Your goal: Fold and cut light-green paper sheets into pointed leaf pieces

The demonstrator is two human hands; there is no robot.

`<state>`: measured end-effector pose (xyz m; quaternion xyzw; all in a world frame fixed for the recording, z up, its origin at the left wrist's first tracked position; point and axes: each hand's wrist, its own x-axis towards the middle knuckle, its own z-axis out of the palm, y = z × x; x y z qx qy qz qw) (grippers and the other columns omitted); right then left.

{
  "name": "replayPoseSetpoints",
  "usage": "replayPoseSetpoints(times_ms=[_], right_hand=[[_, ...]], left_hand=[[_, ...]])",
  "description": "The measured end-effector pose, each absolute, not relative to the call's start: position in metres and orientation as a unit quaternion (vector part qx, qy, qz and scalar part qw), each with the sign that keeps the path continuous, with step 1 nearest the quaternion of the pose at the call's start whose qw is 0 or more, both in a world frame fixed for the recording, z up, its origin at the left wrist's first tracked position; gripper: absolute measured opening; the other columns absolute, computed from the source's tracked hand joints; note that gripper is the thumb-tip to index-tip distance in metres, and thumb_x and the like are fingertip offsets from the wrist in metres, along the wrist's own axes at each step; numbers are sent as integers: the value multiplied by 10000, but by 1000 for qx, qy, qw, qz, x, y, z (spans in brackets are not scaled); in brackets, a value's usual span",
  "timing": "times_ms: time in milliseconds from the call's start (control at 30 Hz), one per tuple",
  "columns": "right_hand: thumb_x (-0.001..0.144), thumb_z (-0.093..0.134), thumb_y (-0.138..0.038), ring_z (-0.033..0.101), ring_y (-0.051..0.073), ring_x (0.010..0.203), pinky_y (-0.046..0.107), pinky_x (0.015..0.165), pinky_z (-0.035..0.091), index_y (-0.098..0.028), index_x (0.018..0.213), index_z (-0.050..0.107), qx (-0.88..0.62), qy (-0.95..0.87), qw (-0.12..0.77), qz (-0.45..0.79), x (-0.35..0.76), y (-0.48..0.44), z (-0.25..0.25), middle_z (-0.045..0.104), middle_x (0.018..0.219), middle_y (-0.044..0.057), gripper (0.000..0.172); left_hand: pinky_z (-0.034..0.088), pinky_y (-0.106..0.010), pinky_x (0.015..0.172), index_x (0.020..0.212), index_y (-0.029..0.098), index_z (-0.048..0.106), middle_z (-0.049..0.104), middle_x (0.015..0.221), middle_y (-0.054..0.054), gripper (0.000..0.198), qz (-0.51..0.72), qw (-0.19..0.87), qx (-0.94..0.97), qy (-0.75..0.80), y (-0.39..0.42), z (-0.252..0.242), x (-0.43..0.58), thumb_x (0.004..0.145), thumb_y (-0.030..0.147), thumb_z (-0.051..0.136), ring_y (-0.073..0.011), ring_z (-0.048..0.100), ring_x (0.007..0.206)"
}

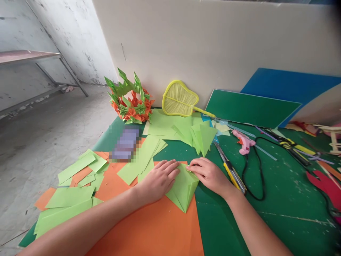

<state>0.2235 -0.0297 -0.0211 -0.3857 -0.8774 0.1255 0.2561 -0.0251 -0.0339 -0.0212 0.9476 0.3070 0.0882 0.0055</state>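
A light green folded paper [183,190] lies partly over a large orange sheet [160,227], its pointed end towards me. My left hand [161,179] rests flat on its left side, fingers stretched out. At its upper right edge, my right hand [210,174] has thumb and fingertips closed on the paper. Beyond the hands lie several folded green paper pieces [204,137]. Loose green strips [142,156] are spread to the left of my left hand.
A green-and-orange folded-paper crown [130,101] and a yellow fan [179,99] stand at the back. To the right are a yellow utility knife [231,174], a pink glue gun [243,141] with a looping black cord, and a leaning green board [253,108]. A blurred rectangle [126,142] lies left.
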Motion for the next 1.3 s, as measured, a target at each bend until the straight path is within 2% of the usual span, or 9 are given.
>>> replayPoseSetpoints(times_ms=[200,367,600,833,1000,1167,1233,1300], right_hand=[[948,450,-99,579,216,916,377,786,535,-219,1079,683,-388,-879,253,115,222,-30,-20,647,960,83,293],[922,435,-55,554,223,910,375,771,526,-208,1059,692,-396,-880,241,105,221,-31,-18,615,929,87,329],[903,410,-21,544,218,885,372,756,501,-228,1005,732,-410,-876,245,66,221,-30,-20,601,890,80,396],[921,419,-50,541,212,846,361,763,475,-202,904,722,-418,-871,251,60,212,-31,-19,609,833,73,339],[866,378,14,542,235,932,394,826,465,-171,1026,684,-419,-873,240,67,211,-33,-23,638,942,90,392],[860,368,15,535,232,939,385,814,469,-250,1266,601,-424,-877,215,75,211,-33,-26,622,986,77,538],[872,376,7,536,229,914,380,790,465,-260,1235,633,-426,-876,217,66,211,-32,-25,622,945,73,518],[894,392,-12,540,225,874,374,760,461,-249,1118,702,-434,-870,229,52,213,-30,-23,624,880,73,450]], left_hand=[[352,-450,1065,1240,147,533,482,1411,-137,314,91,-13,947,308,-34,-17,-23,984,212,363,-288,431,1318],[318,-465,1081,1243,173,548,497,1394,-122,323,88,-19,945,315,-35,-15,-24,988,229,357,-276,444,1293],[211,-514,1128,1475,186,343,506,1398,-80,515,70,17,941,331,-32,-15,-26,963,239,362,-280,438,1263],[172,-554,1146,1459,222,377,526,1354,-61,591,71,31,939,334,-30,-10,-24,870,196,425,-289,432,1239],[174,-572,1142,1442,227,409,520,1343,-60,582,70,32,935,345,-31,-10,-22,861,202,437,-304,416,1239],[179,-583,1138,1442,249,414,508,1345,-61,589,70,16,933,354,-32,-13,-22,856,212,451,-327,396,1265],[171,-587,1138,1438,271,417,510,1352,-47,583,70,16,931,359,-32,-14,-22,859,217,453,-330,392,1274],[168,-588,1138,1419,279,442,516,1355,-37,554,70,15,928,365,-33,-13,-22,867,229,452,-330,393,1275]])
